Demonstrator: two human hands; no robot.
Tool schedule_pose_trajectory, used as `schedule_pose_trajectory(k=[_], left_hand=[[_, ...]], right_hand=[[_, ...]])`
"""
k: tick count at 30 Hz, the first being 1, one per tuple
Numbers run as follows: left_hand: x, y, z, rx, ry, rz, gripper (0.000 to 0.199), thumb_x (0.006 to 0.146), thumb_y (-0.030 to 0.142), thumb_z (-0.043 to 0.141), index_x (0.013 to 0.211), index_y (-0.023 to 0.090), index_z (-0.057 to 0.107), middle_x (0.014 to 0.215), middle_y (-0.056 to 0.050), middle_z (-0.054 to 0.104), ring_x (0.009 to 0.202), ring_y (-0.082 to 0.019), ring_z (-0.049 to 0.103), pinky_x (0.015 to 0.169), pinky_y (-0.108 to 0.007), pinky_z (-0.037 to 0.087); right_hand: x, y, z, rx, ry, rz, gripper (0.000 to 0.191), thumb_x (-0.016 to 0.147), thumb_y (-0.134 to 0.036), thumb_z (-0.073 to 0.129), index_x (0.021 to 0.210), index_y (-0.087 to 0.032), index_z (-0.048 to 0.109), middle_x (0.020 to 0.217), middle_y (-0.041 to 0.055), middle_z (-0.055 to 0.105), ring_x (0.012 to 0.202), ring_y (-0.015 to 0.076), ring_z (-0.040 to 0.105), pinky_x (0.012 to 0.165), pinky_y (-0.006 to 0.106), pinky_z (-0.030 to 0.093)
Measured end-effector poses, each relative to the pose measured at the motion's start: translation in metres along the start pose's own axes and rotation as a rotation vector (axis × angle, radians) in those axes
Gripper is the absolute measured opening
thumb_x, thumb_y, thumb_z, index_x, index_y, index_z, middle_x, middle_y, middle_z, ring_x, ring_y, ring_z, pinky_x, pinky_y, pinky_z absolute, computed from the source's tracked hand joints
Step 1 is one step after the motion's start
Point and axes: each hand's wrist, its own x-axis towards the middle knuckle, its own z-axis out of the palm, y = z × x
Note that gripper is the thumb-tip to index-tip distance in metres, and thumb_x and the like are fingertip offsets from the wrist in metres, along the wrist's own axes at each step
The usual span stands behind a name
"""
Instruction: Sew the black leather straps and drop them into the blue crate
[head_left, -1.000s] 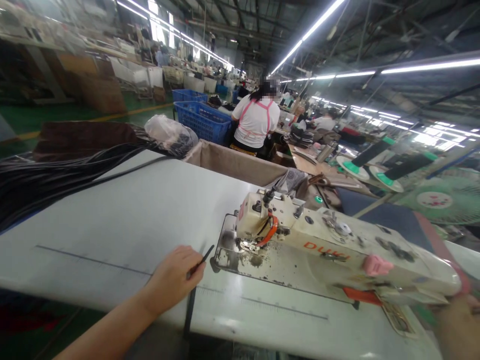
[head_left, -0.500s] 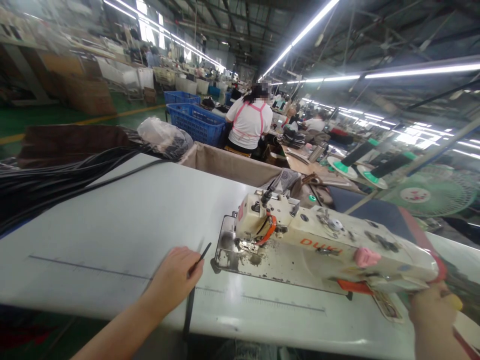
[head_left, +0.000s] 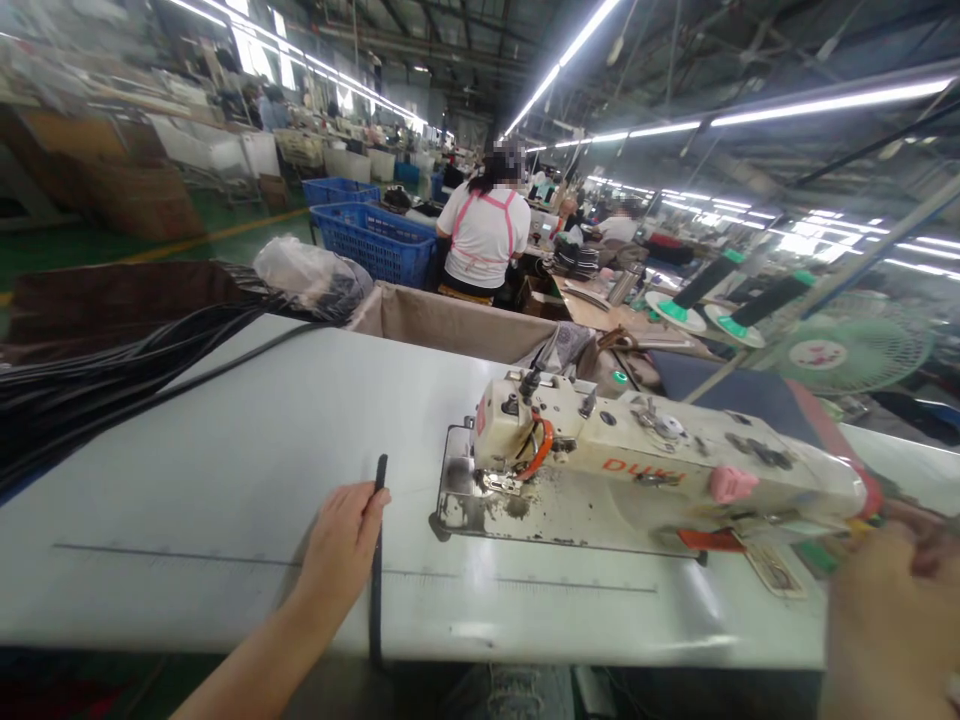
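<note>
My left hand [head_left: 346, 530] pinches a narrow black strip [head_left: 377, 590] near its top end, left of the sewing machine [head_left: 615, 465]. The strip hangs down over the front edge of the white table [head_left: 247, 440]. At the far right my right hand [head_left: 892, 570] is beside the machine's handwheel end, smeared by motion; its fingers and anything in them cannot be made out. Nothing lies under the machine's presser foot that I can see.
Long black strips [head_left: 135, 390] are heaped on the table's left side. Behind the table stand a cloth-lined bin [head_left: 450, 325] and blue baskets [head_left: 375, 245]. A person in a white shirt [head_left: 484, 235] sits beyond. A fan [head_left: 862, 345] is at right.
My left hand has shifted slightly left and the strip's top end now points upright instead of slanting right. My right hand has moved up a little by the handwheel. The view has shifted slightly.
</note>
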Motion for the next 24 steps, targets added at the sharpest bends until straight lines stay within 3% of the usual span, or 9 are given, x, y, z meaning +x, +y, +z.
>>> schedule_pose_trajectory(k=[1,2,5,7,9,12,19,24], left_hand=[[0.001,0.001,-0.003,-0.034,0.014,-0.051,0.04,0.102,0.055,0.041,0.088,0.024,0.062,0.086,-0.006,0.068,0.087,-0.028,0.063,0.082,-0.041,0.048],[0.002,0.002,-0.006,-0.065,0.023,-0.102,0.041,0.101,0.057,0.042,0.089,0.024,0.063,0.087,-0.005,0.069,0.087,-0.027,0.064,0.082,-0.04,0.049],[0.004,0.004,-0.015,-0.13,0.017,-0.239,0.045,0.098,0.062,0.043,0.095,0.024,0.068,0.087,-0.004,0.07,0.085,-0.027,0.066,0.078,-0.038,0.051],[0.005,0.006,-0.019,-0.155,-0.001,-0.283,0.046,0.096,0.064,0.045,0.096,0.025,0.069,0.085,-0.004,0.07,0.084,-0.026,0.066,0.077,-0.037,0.051],[0.006,0.007,-0.022,-0.178,-0.014,-0.289,0.045,0.096,0.064,0.047,0.095,0.025,0.07,0.084,-0.003,0.07,0.083,-0.026,0.066,0.077,-0.037,0.051],[0.005,0.006,-0.024,-0.217,-0.048,-0.277,0.044,0.097,0.063,0.048,0.095,0.025,0.07,0.087,-0.002,0.071,0.085,-0.025,0.066,0.079,-0.035,0.051],[0.0,0.0,-0.025,-0.265,-0.116,-0.28,0.042,0.096,0.063,0.05,0.099,0.026,0.07,0.097,-0.001,0.072,0.097,-0.025,0.066,0.088,-0.036,0.048],[-0.002,0.0,-0.025,-0.29,-0.121,-0.272,0.041,0.095,0.063,0.053,0.097,0.026,0.07,0.098,-0.001,0.073,0.1,-0.026,0.066,0.091,-0.036,0.046]], right_hand=[[-0.036,-0.017,-0.007,0.054,0.002,0.074,0.043,0.094,-0.041,0.052,0.114,-0.013,0.077,0.076,0.0159,0.07,0.067,0.0278,0.064,0.062,0.039,0.043],[-0.071,-0.035,-0.013,0.107,-0.11,0.097,0.045,0.095,-0.044,0.049,0.117,-0.016,0.076,0.077,0.013,0.071,0.069,0.0277,0.066,0.063,0.038,0.045],[-0.16,-0.079,-0.018,0.311,-0.646,-0.004,0.045,0.095,-0.054,0.044,0.116,-0.024,0.071,0.095,0.0087,0.077,0.085,0.0269,0.072,0.072,0.035,0.052],[-0.198,-0.101,-0.016,0.306,-0.956,-0.074,0.041,0.095,-0.056,0.049,0.117,-0.026,0.066,0.105,0.0074,0.078,0.093,0.0267,0.074,0.077,0.034,0.054],[-0.218,-0.119,-0.014,0.331,-1.08,-0.148,0.036,0.1,-0.05,0.045,0.116,-0.023,0.063,0.109,0.0108,0.076,0.1,0.0265,0.073,0.084,0.035,0.055],[-0.228,-0.145,-0.016,0.318,-1.16,-0.261,0.03,0.105,-0.036,0.037,0.111,-0.019,0.06,0.109,0.015,0.075,0.102,0.0261,0.072,0.088,0.035,0.053],[-0.237,-0.206,-0.019,-0.181,-1.211,-0.532,0.032,0.109,-0.029,0.033,0.116,-0.014,0.06,0.087,0.0149,0.077,0.086,0.0301,0.078,0.071,0.035,0.054],[-0.24,-0.227,-0.013,-0.242,-1.211,-0.519,0.031,0.107,-0.029,0.038,0.116,-0.011,0.061,0.087,0.0185,0.077,0.088,0.0323,0.079,0.072,0.037,0.056]])
